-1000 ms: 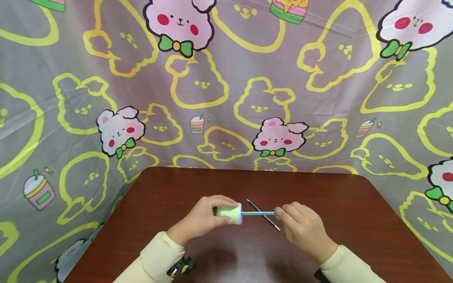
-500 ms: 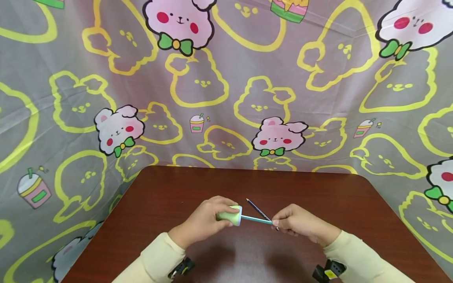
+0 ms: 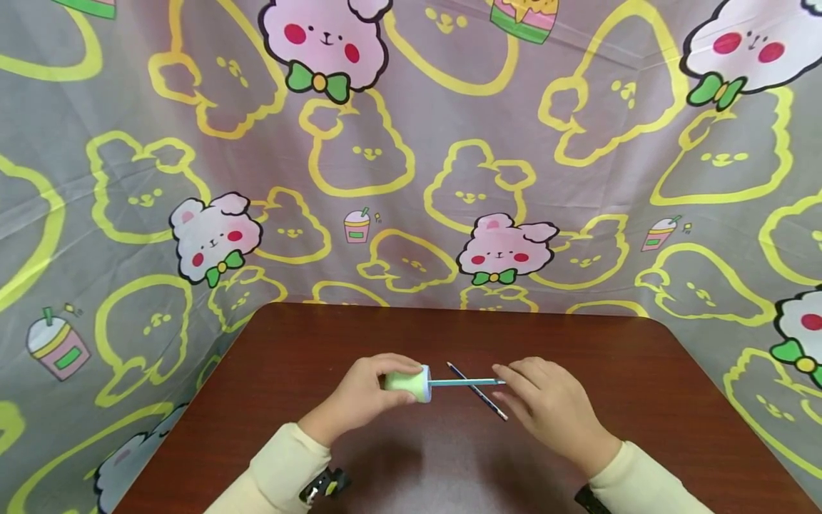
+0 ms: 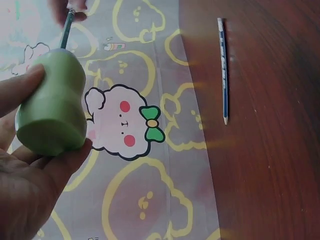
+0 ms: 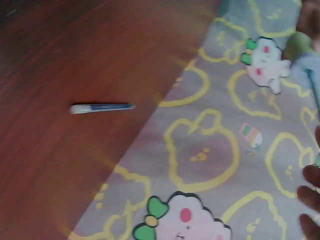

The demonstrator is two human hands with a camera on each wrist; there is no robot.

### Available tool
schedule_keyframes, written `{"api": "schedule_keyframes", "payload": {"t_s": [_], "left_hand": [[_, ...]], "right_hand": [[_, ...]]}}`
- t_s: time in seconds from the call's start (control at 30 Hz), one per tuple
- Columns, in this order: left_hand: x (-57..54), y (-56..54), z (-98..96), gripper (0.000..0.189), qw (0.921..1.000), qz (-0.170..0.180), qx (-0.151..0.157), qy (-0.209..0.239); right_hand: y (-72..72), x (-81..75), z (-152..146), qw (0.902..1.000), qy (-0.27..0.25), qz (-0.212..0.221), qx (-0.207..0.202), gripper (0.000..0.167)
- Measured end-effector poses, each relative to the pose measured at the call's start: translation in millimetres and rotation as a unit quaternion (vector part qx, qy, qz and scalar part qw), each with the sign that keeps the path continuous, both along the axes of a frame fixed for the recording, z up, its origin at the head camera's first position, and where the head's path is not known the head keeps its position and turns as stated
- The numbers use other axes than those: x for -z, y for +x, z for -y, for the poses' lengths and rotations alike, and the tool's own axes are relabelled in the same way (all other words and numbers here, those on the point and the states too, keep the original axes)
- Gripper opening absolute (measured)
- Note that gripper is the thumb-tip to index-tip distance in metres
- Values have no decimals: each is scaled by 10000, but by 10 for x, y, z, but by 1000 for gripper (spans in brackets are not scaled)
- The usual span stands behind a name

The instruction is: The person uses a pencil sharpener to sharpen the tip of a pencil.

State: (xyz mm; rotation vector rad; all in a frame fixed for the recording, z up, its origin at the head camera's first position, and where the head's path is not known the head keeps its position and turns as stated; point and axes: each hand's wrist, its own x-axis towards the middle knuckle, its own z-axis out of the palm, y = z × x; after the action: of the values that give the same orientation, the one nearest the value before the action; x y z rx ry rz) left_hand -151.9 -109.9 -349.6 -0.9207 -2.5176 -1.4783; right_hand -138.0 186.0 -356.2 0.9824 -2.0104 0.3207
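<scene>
Left hand [image 3: 359, 400] grips a green sharpener [image 3: 406, 383] above the brown table [image 3: 642, 385], fingers curled round its body; the left wrist view shows thumb and palm wrapped about it. A teal pencil [image 3: 465, 383] sticks out of the sharpener's white end, level, pointing toward the right hand [image 3: 552, 410]. Right fingertips meet the pencil's far end; whether they pinch it or merely touch, cannot tell. A second, dark blue pencil [image 3: 478, 391] lies flat on the table beneath, crossing at a slant. Cartoon-bear cloth [image 3: 411, 164] hangs behind.
</scene>
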Motion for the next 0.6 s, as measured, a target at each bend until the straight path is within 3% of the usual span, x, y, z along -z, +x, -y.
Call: {"api": "schedule_keyframes", "payload": {"t_s": [0.07,0.13,0.23,0.33,0.4,0.47,0.53,0.57,0.6], "left_hand": [[1,-5,0,34,9998,182,20,20],[2,-9,-6,34,9995,309,94,3],[5,-7,-15,33,9992,347,215,-25],[-6,4,-17,33,9991,306,291,34],[-21,12,-16,34,9992,206,327,60],[-38,25,-16,34,9994,43,333,24],[-54,41,-23,35,9993,-221,307,-82],[-56,45,-27,34,9987,-378,303,-162],[-61,51,-31,34,9977,-556,303,-244]], "right_hand": [[-30,31,3,9952,94,-928,-293,33],[-52,44,20,9876,114,-1475,-535,29],[-52,38,60,9815,39,-1754,-769,28],[-26,35,85,9842,-115,-1580,-793,29],[-5,50,91,9893,-269,-1243,-709,31],[24,63,84,9955,-361,-635,-595,32],[55,58,73,9967,-434,447,-521,24],[71,35,64,9888,-442,1302,-578,21],[80,4,55,9689,-504,2318,-701,18]]}}
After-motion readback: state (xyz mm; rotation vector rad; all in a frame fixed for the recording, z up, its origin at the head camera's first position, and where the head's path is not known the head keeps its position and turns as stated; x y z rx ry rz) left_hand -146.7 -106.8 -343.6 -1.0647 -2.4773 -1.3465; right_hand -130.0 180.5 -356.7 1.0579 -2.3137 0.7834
